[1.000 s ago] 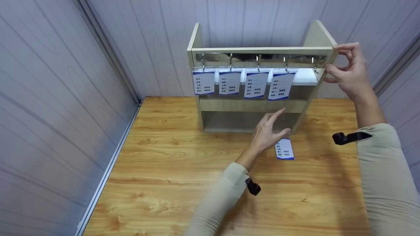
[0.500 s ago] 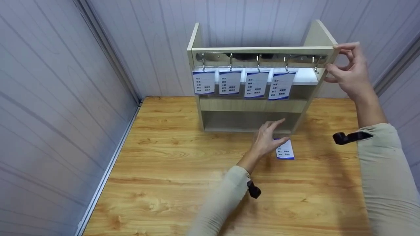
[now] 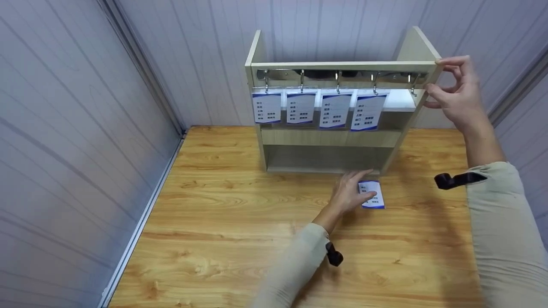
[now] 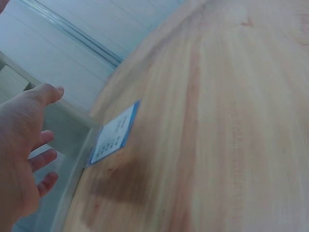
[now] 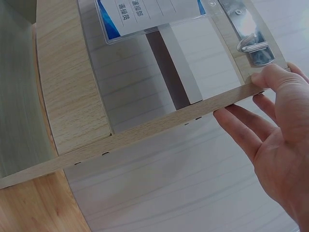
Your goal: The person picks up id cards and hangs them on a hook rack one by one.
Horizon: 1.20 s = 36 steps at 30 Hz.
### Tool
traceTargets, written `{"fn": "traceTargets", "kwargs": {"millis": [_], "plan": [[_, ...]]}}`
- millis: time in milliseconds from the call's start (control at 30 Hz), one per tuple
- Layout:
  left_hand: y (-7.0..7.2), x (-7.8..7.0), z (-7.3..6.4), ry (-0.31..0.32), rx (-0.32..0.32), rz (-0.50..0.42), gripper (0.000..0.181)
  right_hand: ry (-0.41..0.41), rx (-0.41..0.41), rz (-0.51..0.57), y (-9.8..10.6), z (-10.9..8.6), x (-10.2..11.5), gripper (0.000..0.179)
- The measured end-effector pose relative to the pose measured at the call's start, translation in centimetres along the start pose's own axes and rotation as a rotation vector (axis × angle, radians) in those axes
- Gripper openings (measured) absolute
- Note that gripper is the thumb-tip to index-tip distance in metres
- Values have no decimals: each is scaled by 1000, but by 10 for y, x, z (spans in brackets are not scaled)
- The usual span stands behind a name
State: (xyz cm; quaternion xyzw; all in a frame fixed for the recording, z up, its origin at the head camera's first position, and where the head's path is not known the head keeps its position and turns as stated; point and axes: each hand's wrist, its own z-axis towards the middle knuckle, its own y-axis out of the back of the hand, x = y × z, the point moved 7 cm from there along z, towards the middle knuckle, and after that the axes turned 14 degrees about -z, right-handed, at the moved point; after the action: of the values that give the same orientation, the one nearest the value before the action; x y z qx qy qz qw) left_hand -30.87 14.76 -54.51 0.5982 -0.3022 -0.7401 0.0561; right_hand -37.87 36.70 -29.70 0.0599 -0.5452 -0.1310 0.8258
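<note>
A badge card (image 3: 371, 186) with blue corners lies on the wooden table in front of the small shelf (image 3: 329, 137). Over its left side reaches my left hand (image 3: 347, 194), fingers spread and thumb overlapping the card in the head view. The left wrist view shows those fingers (image 4: 44, 159) relaxed, with nothing between them and the card (image 4: 114, 133) beyond. My right hand (image 3: 464, 96) pinches the shelf's right side panel near its top. In the right wrist view, the thumb sits on the panel's front edge (image 5: 169, 118) and the fingers go behind it.
A metal hook rail (image 3: 319, 75) runs along the shelf's top front. Several badges (image 3: 368, 113) in clear sleeves hang from it, and the rightmost hook (image 3: 412, 84) is bare. Panelled walls (image 3: 77, 141) enclose the table (image 3: 205, 239) at the left, back and right.
My left hand has come down from in front of the shelf's lower compartment toward the card on the table. The right hand keeps its hold on the side panel.
</note>
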Motion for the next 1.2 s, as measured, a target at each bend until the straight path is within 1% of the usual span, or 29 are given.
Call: {"fn": "traceTargets", "kwargs": {"millis": [100, 300, 500, 567, 633, 667, 733, 867, 900, 1033, 1200], "plan": [[-4, 4, -2, 21, 2, 8, 64, 0, -1, 6, 0, 0, 0, 54], [-12, 14, -4, 35, -3, 29, 62, -4, -1, 2, 0, 0, -1, 54], [-16, 21, -5, 54, -5, 17, 59, 7, -2, 1, 0, -1, 0, 54], [-16, 23, -5, 44, -22, 9, 58, 13, -1, 3, -1, -1, 1, 54], [-19, 28, -4, 23, -47, 23, 57, 17, 2, 5, -1, -1, 1, 53], [-24, 33, -1, 15, -64, 42, 57, 19, 3, 5, -1, -1, 1, 53], [-27, 38, 0, 12, -80, 51, 57, 23, 4, 2, -1, -1, 2, 53], [-30, 40, -2, 57, -66, 53, 57, 25, 3, -9, -1, -1, 2, 53], [-28, 37, -5, 72, -53, 48, 58, 25, 2, -10, -1, -1, 2, 53], [-30, 35, -5, 96, -19, 122, 62, 22, 3, -9, -1, -1, 1, 53], [-34, 37, -5, 116, 26, 254, 68, 22, 5, -11, -1, -1, 1, 53]]}}
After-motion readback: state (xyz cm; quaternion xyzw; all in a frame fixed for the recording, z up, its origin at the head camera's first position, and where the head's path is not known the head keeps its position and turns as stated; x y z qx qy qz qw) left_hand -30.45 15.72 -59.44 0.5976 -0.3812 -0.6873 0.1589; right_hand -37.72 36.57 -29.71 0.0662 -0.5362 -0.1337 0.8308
